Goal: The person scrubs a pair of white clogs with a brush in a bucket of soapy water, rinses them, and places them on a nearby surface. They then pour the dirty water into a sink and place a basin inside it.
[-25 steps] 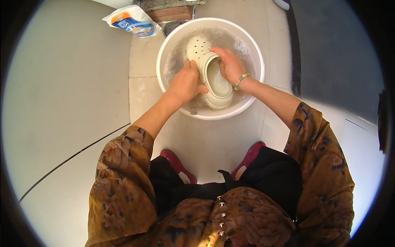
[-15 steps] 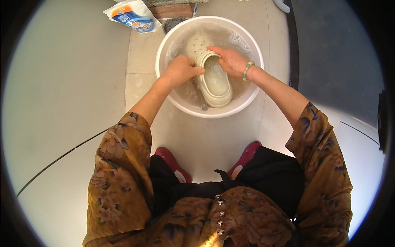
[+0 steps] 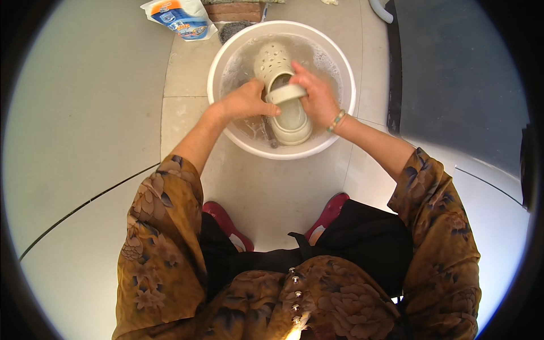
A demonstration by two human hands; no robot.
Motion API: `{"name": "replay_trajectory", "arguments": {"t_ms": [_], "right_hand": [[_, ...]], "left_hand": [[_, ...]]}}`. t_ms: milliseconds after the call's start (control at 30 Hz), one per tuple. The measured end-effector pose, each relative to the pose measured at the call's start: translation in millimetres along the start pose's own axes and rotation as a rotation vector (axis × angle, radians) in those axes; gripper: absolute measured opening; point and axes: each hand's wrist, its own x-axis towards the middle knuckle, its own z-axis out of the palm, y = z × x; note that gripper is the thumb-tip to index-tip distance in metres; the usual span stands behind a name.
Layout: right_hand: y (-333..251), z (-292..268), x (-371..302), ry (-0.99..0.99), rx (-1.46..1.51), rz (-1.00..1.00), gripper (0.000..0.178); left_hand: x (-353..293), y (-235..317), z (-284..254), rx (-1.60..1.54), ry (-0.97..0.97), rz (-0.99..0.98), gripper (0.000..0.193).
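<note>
A cream-coloured clog (image 3: 273, 59) with a perforated toe sits in the cloudy water of a white basin (image 3: 352, 93), toe pointing away from me. Its strap (image 3: 288, 93) stands up across the foot opening. My left hand (image 3: 242, 103) is closed on the clog's left side, thumb near the strap's end. On the other side, my right hand (image 3: 322, 96), slightly blurred, grips the clog near the strap's right end, with a finger reaching toward the toe. Left of the heel, a slim brownish thing (image 3: 267, 129) lies in the water; its kind is unclear.
Beyond the basin at left stands a white, blue and orange pouch (image 3: 184, 20). Next to it are a dark grey lump (image 3: 231, 31) and reddish bricks (image 3: 235, 12). A pale hose (image 3: 381, 10) lies at the far right by a dark panel (image 3: 453, 85). My red shoes (image 3: 226, 224) are below the basin.
The strap has swung from the toe side back over the foot opening. My right hand has shifted slightly toward me along the clog. The left hand still holds the side.
</note>
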Motion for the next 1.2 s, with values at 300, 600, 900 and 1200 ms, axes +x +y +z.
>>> {"name": "replay_trajectory", "arguments": {"t_ms": [300,600,900,1200], "right_hand": [[-50,-14,2,-0.418,-0.512,-0.466,0.028],[-51,17,45,-0.788,-0.18,0.47,0.036],[-74,60,45,0.217,0.925,1.04,0.046],[-42,84,63,0.495,1.494,1.069,0.041]], "left_hand": [[28,-21,-4,0.136,-0.089,-0.201,0.043],[11,-4,8,0.412,0.048,-0.083,0.038],[10,-32,27,0.297,0.215,0.041,0.042],[0,-18,28,0.098,0.315,-0.104,0.036]]}}
